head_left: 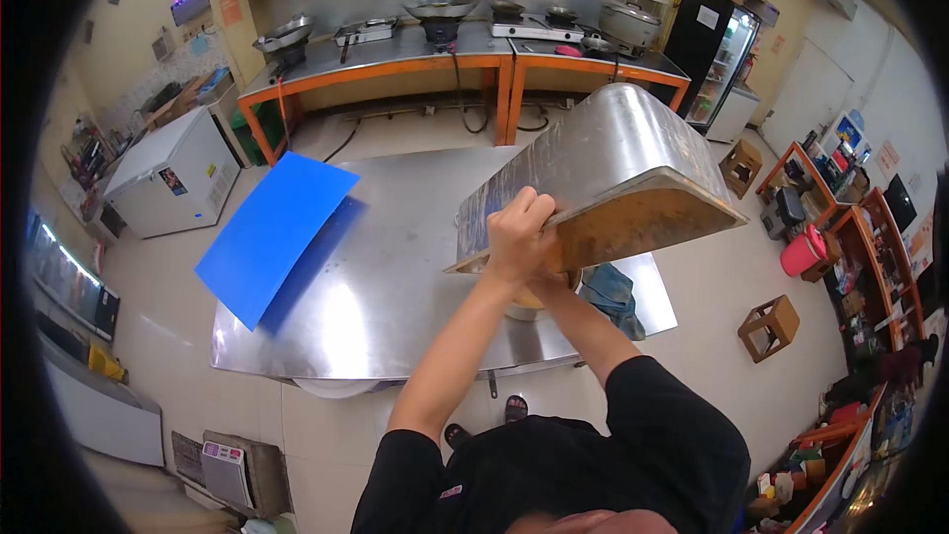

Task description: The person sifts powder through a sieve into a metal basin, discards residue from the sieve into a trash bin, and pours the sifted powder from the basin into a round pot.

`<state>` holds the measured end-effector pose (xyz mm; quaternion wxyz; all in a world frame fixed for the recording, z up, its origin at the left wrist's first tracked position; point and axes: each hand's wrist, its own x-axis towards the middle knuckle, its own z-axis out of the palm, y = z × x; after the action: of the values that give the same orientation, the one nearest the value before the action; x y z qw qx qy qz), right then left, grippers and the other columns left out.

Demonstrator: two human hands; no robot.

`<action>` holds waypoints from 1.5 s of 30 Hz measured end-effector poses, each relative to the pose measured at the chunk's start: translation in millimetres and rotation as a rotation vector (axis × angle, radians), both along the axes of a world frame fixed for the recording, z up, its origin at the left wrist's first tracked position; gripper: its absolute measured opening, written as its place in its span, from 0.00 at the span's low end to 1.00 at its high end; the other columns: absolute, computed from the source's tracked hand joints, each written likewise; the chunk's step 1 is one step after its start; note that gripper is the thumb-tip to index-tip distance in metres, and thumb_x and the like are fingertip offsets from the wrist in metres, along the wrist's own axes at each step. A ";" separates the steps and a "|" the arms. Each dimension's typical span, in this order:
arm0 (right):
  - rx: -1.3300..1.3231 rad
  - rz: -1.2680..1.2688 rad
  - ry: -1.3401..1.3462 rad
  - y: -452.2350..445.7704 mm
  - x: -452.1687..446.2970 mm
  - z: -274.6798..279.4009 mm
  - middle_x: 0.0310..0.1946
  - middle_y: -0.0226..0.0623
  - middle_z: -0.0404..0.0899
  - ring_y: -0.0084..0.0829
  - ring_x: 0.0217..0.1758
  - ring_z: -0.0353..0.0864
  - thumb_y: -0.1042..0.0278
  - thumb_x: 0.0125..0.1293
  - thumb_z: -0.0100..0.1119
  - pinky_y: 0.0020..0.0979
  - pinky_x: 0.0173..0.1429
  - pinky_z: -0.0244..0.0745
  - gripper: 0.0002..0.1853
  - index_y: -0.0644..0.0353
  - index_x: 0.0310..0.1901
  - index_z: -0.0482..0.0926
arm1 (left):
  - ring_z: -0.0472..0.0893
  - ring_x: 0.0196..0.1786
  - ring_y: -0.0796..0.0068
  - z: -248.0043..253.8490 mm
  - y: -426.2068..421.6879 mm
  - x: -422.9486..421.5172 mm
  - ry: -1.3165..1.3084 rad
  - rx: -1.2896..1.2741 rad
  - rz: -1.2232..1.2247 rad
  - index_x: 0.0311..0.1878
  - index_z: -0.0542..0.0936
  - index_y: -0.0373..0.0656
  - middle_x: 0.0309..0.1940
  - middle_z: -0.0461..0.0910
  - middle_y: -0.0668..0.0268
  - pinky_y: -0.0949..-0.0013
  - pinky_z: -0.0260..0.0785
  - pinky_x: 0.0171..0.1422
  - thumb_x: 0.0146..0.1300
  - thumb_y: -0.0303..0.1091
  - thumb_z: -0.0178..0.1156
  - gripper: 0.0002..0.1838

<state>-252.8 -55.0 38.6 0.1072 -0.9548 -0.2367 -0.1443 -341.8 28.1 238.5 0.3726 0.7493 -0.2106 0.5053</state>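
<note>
A deep stainless steel pan (618, 143) is tipped up over the table, its opening turned down toward me. Brownish-orange residue coats the inside. My left hand (521, 234) is closed around the pan's near-left rim. My right hand (550, 283) reaches in under the opening, close below the left one; its fingers are hidden, and I cannot make out what they hold. Below it shows part of a round metal bowl (524, 313), mostly covered by my arms. A dark blue-green cloth (613, 299) lies crumpled to the right of my right wrist.
On the left of the steel table (395, 237) lies a flat blue sheet (277, 235). A stove counter (395, 66) with woks and burners stands along the back wall. A white chest freezer (173, 176) is at left. Wooden stools (769, 328) stand on the floor at right.
</note>
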 end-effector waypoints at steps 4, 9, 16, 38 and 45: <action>-0.028 -0.067 0.009 -58.1 18.4 -5.0 0.48 0.44 0.81 0.43 0.54 0.80 0.54 0.68 0.52 0.43 0.59 0.73 0.20 0.59 0.54 0.77 | 0.75 0.23 0.60 1.2 -0.4 -1.1 -0.007 -0.006 -0.030 0.28 0.70 0.45 0.25 0.67 0.63 0.60 0.66 0.24 0.44 0.23 0.61 0.10; -0.002 -0.130 -0.010 -77.4 31.7 -9.4 0.48 0.44 0.81 0.43 0.54 0.80 0.54 0.67 0.53 0.43 0.59 0.73 0.20 0.59 0.54 0.77 | 0.75 0.23 0.60 1.8 -2.0 -3.2 -0.002 0.019 -0.033 0.28 0.70 0.45 0.25 0.67 0.63 0.60 0.66 0.24 0.43 0.23 0.61 0.10; 0.043 -0.127 -0.014 -55.2 30.8 -10.0 0.48 0.44 0.81 0.43 0.54 0.80 0.55 0.67 0.53 0.43 0.59 0.73 0.20 0.59 0.53 0.77 | 0.73 0.22 0.60 -0.1 -4.1 -9.0 0.030 0.008 -0.036 0.26 0.69 0.44 0.24 0.66 0.62 0.60 0.63 0.23 0.40 0.23 0.62 0.11; 0.065 -0.031 0.058 -69.4 -15.5 -27.2 0.47 0.44 0.82 0.43 0.54 0.80 0.55 0.66 0.55 0.43 0.58 0.74 0.19 0.59 0.52 0.78 | 0.71 0.20 0.63 -6.1 -10.1 -8.5 -0.003 0.047 -0.077 0.24 0.68 0.44 0.22 0.64 0.63 0.63 0.61 0.22 0.38 0.25 0.63 0.12; 0.363 -0.123 -0.038 20.6 -24.9 -17.6 0.47 0.44 0.82 0.43 0.54 0.80 0.55 0.65 0.55 0.43 0.58 0.74 0.19 0.58 0.52 0.78 | 0.71 0.20 0.62 -0.7 -15.3 -9.7 0.000 0.017 -0.069 0.23 0.68 0.44 0.22 0.64 0.63 0.62 0.61 0.23 0.38 0.26 0.64 0.13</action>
<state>-277.7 -34.4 21.0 0.2640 -0.9295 -0.1502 -0.2090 -351.5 12.8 237.8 0.3834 0.7449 -0.2406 0.4901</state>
